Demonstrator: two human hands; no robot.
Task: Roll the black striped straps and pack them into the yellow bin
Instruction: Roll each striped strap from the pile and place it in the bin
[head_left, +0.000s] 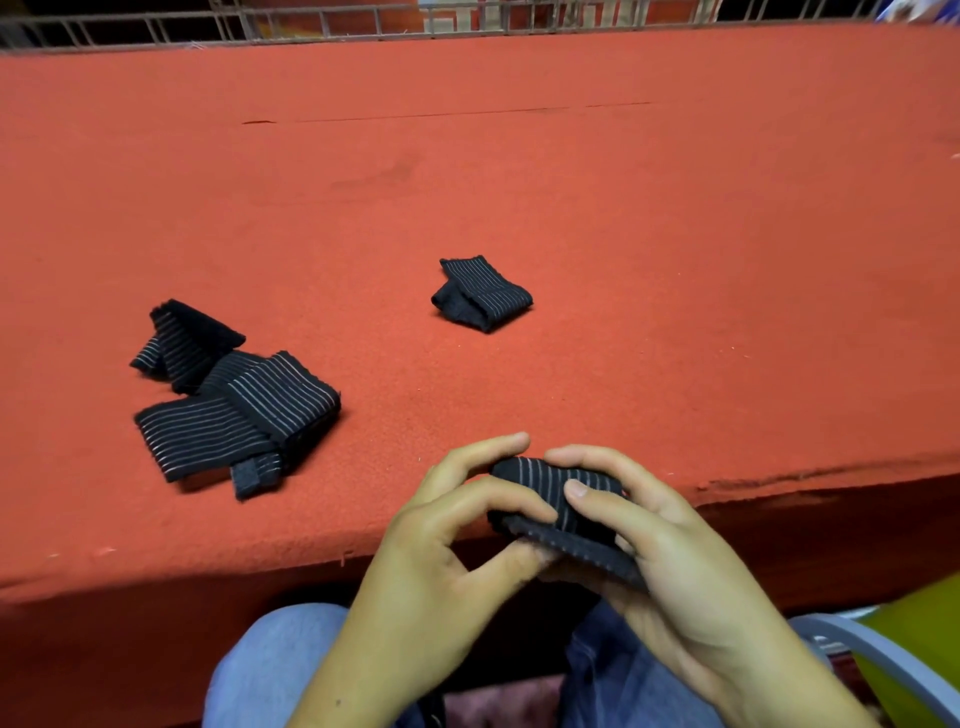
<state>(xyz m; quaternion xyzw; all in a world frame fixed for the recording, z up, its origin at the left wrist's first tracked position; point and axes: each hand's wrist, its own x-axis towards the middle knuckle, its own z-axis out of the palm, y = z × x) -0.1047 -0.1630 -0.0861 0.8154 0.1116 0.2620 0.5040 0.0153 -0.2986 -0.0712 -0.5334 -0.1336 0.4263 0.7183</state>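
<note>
left hand (441, 561) and right hand (675, 571) hold one rolled strap (550, 488) between them, right at the near edge of the desk (519, 171) and above the person's blue jeans (260, 670). the left hand pinches the left end of the roll, thumb below and pointer finger on the side. the right hand is curled round the right end, and its thumb presses on top. the roll is black with thin pale stripes going round it. a flat loose end with a bumpy edge sticks out under it and lies on the fingers of the right hand.

that makes two hands and one strap held. on the red desk one folded strap (483, 293) lies by itself near the middle, well apart from the hands. to the left is a pile of loose straps (244, 415) lying over each other. it looks like two or three, but i cannot tell just how many. they are black with the same thin pale stripes, and some show a plain fuzzy black side.

a bit of the yellow bin (930, 644) shows in the bottom right corner, near the right arm, behind a grey curved bar (872, 649). its inside is out of view.
</note>
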